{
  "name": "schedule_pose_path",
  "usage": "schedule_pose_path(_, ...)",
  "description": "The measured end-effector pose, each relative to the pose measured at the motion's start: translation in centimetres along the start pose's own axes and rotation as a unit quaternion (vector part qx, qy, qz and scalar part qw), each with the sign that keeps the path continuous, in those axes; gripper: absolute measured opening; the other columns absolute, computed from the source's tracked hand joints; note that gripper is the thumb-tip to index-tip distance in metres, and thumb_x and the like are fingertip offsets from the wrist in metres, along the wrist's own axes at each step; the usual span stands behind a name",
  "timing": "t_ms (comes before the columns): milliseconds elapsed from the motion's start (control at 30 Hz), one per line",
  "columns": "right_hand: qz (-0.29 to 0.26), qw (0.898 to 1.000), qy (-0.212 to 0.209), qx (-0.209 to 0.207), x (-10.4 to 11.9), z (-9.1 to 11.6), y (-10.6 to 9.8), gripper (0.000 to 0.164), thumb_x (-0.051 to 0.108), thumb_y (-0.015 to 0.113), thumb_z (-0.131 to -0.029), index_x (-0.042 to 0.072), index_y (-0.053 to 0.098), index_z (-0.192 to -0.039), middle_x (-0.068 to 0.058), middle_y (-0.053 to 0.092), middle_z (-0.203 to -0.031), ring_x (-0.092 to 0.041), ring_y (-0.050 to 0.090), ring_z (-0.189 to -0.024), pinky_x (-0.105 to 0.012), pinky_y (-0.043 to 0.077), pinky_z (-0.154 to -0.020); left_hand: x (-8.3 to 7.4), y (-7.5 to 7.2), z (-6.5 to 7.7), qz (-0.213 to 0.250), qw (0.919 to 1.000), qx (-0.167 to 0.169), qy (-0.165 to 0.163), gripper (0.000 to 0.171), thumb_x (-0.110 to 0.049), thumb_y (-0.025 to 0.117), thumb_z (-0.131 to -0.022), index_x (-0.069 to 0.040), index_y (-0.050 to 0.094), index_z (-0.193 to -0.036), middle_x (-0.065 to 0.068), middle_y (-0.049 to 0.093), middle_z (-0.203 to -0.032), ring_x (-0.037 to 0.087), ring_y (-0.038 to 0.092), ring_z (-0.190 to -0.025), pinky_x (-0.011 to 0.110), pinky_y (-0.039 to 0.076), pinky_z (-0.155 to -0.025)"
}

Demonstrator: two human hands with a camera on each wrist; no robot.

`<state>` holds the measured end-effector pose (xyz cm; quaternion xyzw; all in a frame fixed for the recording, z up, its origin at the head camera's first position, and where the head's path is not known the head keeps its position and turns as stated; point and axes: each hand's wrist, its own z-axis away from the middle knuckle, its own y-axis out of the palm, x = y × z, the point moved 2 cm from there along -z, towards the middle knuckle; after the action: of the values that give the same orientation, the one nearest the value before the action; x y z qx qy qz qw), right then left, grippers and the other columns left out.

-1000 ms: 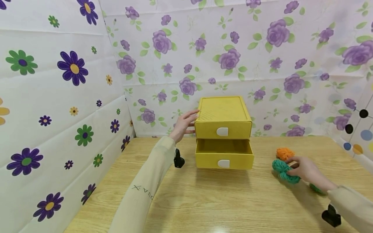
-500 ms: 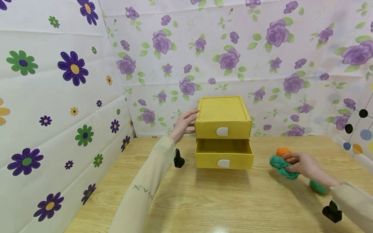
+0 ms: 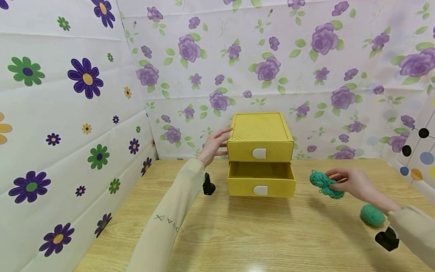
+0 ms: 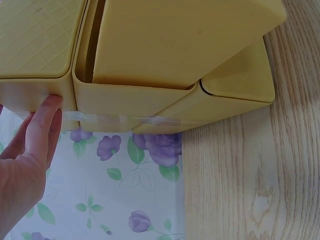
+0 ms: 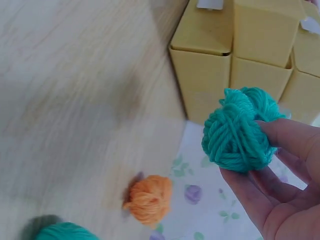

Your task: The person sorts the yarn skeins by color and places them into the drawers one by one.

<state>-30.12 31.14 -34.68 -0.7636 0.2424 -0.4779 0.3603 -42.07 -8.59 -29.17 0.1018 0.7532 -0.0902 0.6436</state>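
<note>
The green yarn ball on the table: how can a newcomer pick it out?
From the yellow drawer unit, go right. Near the right sleeve lies the green ball. Unlike the green bundle in the right grip, it is unheld; unlike the orange ball, green.

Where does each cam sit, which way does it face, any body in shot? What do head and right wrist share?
Head: worn on the head, facing forward and down at the table and drawer box; left grip, right grip and both sleeves show.
Left wrist: on that wrist, facing the drawer box and floral backdrop; left grip shows.
Right wrist: on that wrist, facing past the held yarn toward the drawer box; right grip shows.
Head and right wrist share: right grip, held yarn, drawer box, table, backdrop.
</note>
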Motion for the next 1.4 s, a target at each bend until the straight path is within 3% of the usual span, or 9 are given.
schedule_pose_path(300,0.011,0.998,-0.053,-0.040,2.2,-0.9,-1.1,0.035,-0.004,0.069,-0.076,-0.006,0.060,-0.110,-0.019,0.062,-0.095,-0.033,0.060,-0.080,-0.029,0.051,-0.061,-0.1,0.0,0.1,-0.001,1.0000,-0.001,-0.004,0.036,-0.027,0.057,-0.091,-0.022,0.055,-0.127,0.002,0.047,-0.124,0.029,0.056,-0.093,0.041,0.050,-0.071)
schedule_pose_path(533,0.013,0.999,-0.044,-0.028,4.2,-1.8,-1.5,0.035,0.005,0.070,-0.079,-0.004,0.060,-0.112,-0.015,0.062,-0.095,-0.031,0.060,-0.081,-0.035,0.050,-0.064,0.0,0.0,0.0,-0.005,1.0000,0.001,-0.005,0.036,-0.028,0.057,-0.091,-0.022,0.055,-0.127,0.002,0.046,-0.126,0.028,0.056,-0.093,0.041,0.050,-0.071)
schedule_pose_path(933,-0.005,0.998,-0.048,-0.027,7.5,-2.8,-1.6,0.031,0.008,0.068,-0.081,0.005,0.063,-0.111,-0.012,0.063,-0.098,-0.028,0.059,-0.088,-0.029,0.050,-0.065,0.0,0.0,-0.1,-0.001,1.0000,0.000,-0.004,0.037,-0.027,0.057,-0.091,-0.021,0.054,-0.127,0.003,0.046,-0.126,0.030,0.054,-0.096,0.041,0.049,-0.072)
schedule_pose_path(1133,-0.032,0.994,-0.095,-0.035,9.1,-3.5,-1.2,0.030,-0.003,0.069,-0.078,0.000,0.065,-0.107,-0.016,0.061,-0.099,-0.028,0.060,-0.084,-0.026,0.050,-0.062,0.0,0.1,0.0,-0.004,1.0000,0.002,-0.004,0.037,-0.027,0.056,-0.091,-0.021,0.054,-0.127,0.002,0.046,-0.126,0.029,0.055,-0.095,0.041,0.050,-0.072)
schedule_pose_path(1267,-0.032,0.989,-0.138,-0.042,10.0,-4.1,-0.8,0.030,-0.007,0.069,-0.075,0.000,0.066,-0.104,-0.011,0.063,-0.093,-0.025,0.062,-0.080,-0.025,0.050,-0.061,0.0,0.1,0.0,-0.005,1.0000,0.002,-0.003,0.036,-0.026,0.055,-0.092,-0.021,0.054,-0.128,0.002,0.046,-0.125,0.029,0.054,-0.095,0.041,0.050,-0.072)
schedule_pose_path(1400,-0.032,0.987,-0.152,-0.036,10.9,-4.8,-0.3,0.030,-0.007,0.070,-0.075,0.002,0.066,-0.103,-0.008,0.064,-0.090,-0.023,0.062,-0.079,-0.025,0.050,-0.060,-0.1,0.1,0.1,-0.004,1.0000,0.005,-0.002,0.038,-0.026,0.054,-0.093,-0.019,0.052,-0.130,0.002,0.046,-0.126,0.030,0.054,-0.096,0.041,0.049,-0.072)
